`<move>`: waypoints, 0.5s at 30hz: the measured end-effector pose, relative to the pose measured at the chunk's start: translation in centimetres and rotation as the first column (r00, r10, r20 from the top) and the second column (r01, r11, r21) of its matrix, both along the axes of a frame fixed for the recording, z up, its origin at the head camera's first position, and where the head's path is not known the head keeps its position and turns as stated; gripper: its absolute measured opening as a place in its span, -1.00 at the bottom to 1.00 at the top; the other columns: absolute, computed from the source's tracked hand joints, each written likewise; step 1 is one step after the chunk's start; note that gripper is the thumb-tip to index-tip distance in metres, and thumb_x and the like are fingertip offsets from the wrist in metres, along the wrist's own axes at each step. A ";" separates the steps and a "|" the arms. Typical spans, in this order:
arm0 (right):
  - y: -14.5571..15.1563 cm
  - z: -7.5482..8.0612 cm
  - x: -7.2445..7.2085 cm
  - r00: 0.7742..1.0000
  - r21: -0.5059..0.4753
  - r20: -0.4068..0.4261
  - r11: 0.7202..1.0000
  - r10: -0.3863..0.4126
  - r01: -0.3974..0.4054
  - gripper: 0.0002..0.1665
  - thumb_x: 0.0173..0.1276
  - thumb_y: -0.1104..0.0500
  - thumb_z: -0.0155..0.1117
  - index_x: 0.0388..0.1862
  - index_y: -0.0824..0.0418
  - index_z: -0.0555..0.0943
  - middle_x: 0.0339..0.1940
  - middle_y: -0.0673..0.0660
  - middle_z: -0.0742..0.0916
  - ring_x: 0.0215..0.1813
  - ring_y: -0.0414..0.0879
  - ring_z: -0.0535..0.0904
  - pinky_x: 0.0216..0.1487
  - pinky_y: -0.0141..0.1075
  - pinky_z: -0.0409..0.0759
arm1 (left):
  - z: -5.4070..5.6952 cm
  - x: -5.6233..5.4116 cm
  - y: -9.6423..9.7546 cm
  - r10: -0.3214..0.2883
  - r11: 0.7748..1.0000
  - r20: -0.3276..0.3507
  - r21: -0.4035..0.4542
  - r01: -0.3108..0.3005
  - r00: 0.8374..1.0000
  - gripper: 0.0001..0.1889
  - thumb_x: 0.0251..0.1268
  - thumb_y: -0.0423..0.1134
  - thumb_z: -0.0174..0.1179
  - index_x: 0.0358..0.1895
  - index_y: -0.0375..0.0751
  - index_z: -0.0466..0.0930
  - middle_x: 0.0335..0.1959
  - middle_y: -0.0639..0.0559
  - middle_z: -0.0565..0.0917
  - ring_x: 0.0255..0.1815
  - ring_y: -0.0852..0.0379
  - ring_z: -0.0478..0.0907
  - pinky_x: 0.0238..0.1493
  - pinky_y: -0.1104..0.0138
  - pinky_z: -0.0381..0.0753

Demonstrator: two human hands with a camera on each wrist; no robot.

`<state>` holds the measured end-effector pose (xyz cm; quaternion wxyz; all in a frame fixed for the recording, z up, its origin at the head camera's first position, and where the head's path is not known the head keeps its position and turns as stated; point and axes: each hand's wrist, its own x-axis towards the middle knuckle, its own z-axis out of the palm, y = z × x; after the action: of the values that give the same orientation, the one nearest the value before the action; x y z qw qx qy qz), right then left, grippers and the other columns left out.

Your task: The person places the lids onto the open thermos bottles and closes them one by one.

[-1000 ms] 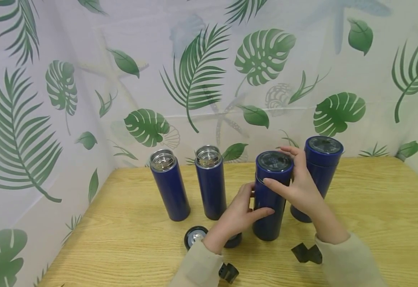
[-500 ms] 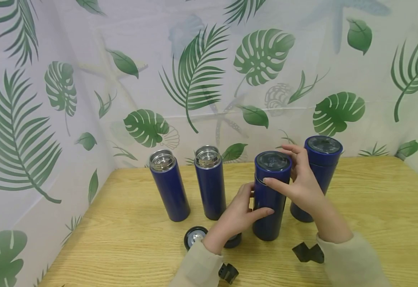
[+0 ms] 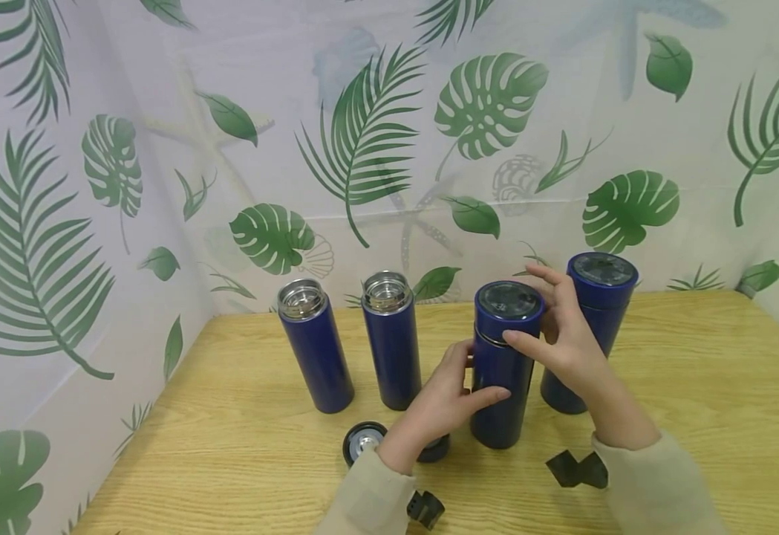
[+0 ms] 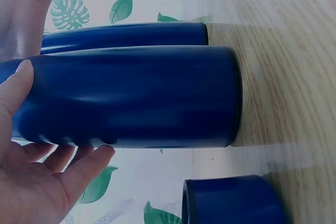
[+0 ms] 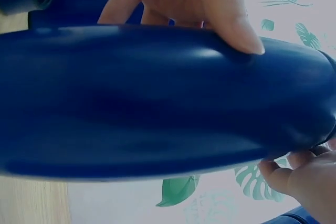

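Note:
A dark blue thermos [image 3: 499, 401] stands upright on the table with its lid [image 3: 511, 313] on; a thin bright line shows at the seam. My left hand [image 3: 444, 401] grips its body from the left, thumb across the front, fingers behind. At the top, my right hand [image 3: 571, 345] holds the lid, its thumb near the seam and its fingers on the far right side, partly hidden. In the right wrist view, the fingertips [image 5: 275, 174] touch the thermos near that seam. Behind the right hand stands another lidded blue thermos [image 3: 603, 312].
Two blue thermoses without lids, one on the left [image 3: 318, 357] and one beside it [image 3: 392, 349], show steel mouths. A removed lid [image 3: 364, 440] lies upturned before them; another lid [image 3: 434, 449] is mostly behind the left wrist. A leaf-print cloth [image 3: 362, 148] hangs behind the wooden table [image 3: 195, 446].
My right thumb and wrist have shifted slightly right around the lid. Markings on the lid's top have turned a little, and the seam line shows more. The left hand stays in place.

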<state>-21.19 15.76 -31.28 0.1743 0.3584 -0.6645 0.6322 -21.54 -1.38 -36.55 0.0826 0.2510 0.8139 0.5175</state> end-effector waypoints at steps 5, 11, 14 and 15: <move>-0.1 0.1 0.0 0.992 0.074 0.039 0.990 -0.120 0.117 -0.10 0.00 0.60 0.13 0.28 0.25 0.00 0.06 0.17 0.38 -0.10 -0.24 0.49 -0.09 -0.51 0.41 | 0.0 0.0 0.0 -0.005 1.000 -0.007 0.001 0.005 1.000 -0.32 0.14 0.03 0.13 0.29 -0.02 0.06 0.18 0.08 0.22 0.15 0.18 0.25 -0.08 0.32 0.44; -0.5 0.0 0.1 0.947 0.214 0.092 0.935 -0.306 0.282 -0.08 0.02 0.44 0.30 0.28 0.25 0.01 0.10 0.18 0.32 -0.05 -0.23 0.39 -0.12 -0.52 0.40 | -0.1 -0.1 0.1 -0.013 1.000 -0.019 0.005 0.013 1.000 -0.34 0.14 0.03 0.13 0.28 -0.01 0.07 0.18 0.08 0.21 0.15 0.17 0.24 -0.09 0.33 0.44; -0.5 0.0 0.2 0.943 0.239 0.088 0.926 -0.320 0.292 -0.09 0.03 0.40 0.30 0.28 0.28 0.01 0.13 0.20 0.30 0.00 -0.17 0.36 -0.05 -0.39 0.40 | -0.1 -0.1 0.0 -0.013 1.000 -0.016 0.011 0.013 1.000 -0.34 0.14 0.02 0.13 0.28 0.00 0.07 0.18 0.09 0.20 0.16 0.17 0.24 -0.09 0.33 0.44; -0.5 0.0 0.2 0.952 0.227 0.082 0.936 -0.294 0.270 -0.11 0.04 0.42 0.27 0.28 0.28 0.01 0.15 0.23 0.30 0.02 -0.16 0.35 -0.02 -0.37 0.39 | -0.1 -0.1 0.0 -0.012 1.000 -0.014 0.014 0.012 1.000 -0.34 0.14 0.02 0.13 0.28 0.00 0.07 0.19 0.09 0.20 0.16 0.17 0.24 -0.09 0.33 0.44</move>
<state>-21.01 15.24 -31.28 0.1854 0.2390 -0.7818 0.5453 -21.65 -1.35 -36.69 0.0785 0.2601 0.8092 0.5209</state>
